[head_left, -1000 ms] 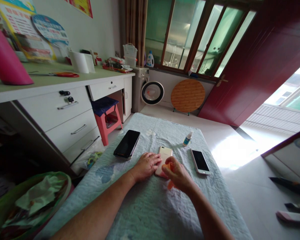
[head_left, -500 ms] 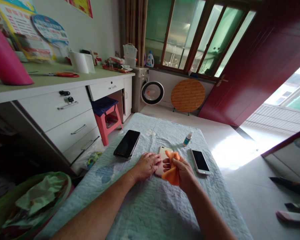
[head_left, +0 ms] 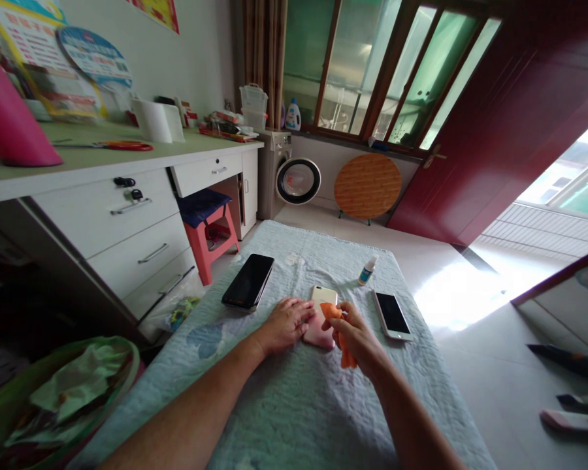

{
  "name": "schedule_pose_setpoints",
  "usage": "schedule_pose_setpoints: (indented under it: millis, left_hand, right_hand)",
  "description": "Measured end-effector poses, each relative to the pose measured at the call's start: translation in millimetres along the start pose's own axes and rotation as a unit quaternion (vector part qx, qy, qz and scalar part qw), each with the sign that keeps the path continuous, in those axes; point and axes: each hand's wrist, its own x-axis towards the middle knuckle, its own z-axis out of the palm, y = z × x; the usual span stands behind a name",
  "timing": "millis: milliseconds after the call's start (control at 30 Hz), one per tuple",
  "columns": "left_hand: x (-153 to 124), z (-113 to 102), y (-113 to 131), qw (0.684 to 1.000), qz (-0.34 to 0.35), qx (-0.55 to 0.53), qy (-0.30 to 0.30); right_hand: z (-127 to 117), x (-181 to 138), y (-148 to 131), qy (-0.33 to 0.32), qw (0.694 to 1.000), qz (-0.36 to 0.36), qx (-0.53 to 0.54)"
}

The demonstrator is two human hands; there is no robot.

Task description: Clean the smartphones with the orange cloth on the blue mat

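A gold-pink phone (head_left: 318, 334) lies back side up on the cloth-covered table (head_left: 284, 418). The fingers of my left hand (head_left: 288, 322) are stretched out, with their tips resting on its left edge. Over the phone's right side, my right hand (head_left: 355, 333) pinches a bunched orange cloth (head_left: 332, 312); part of it hangs below the palm. Whether the cloth touches the phone I cannot tell. Right of that hand lies a white phone (head_left: 392, 316), its dark screen up. A small spray bottle (head_left: 367, 270) stands behind it. To the left is a larger black phone or tablet (head_left: 249, 282), apparently on top of something.
A green-rimmed bin (head_left: 136, 356) with crumpled paper stands at the lower left. Beyond it is a white desk (head_left: 122, 222) with drawers, and a pink stool (head_left: 208, 241). A washing machine (head_left: 274, 176) has its door open. A round wooden tabletop (head_left: 367, 187) leans under the window.
My right hand has turned over and bunched the orange cloth, which was hanging more spread out before. The left hand stays in place on the phone's edge.
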Motion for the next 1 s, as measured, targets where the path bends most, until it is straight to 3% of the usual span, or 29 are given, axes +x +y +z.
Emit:
schedule_pose_setpoints:
  millis: [200,333,600,800,1000]
  left_hand:
    - [-2,-2,3,0.999,-0.029,-0.014,0.012]
    - [-2,-5,6,0.999,-0.041,-0.019,0.006]
    - [0,-4,5,1.0,-0.009,0.002,0.001]
    - [-1,-4,5,1.0,-0.008,0.002,-0.001]
    - [0,-2,3,1.0,-0.007,0.007,0.002]
  right_hand:
    - [0,1,0,-0.022,0.999,-0.02,-0.039]
    - [-2,4,4,-0.038,0.99,-0.019,-0.136]
    - [4,-7,-4,-0.141,0.902,-0.189,-0.363]
    - [-2,-5,-4,-0.149,0.856,-0.181,-0.461]
    - [-7,-1,1,-0.101,0.835,-0.167,-0.515]
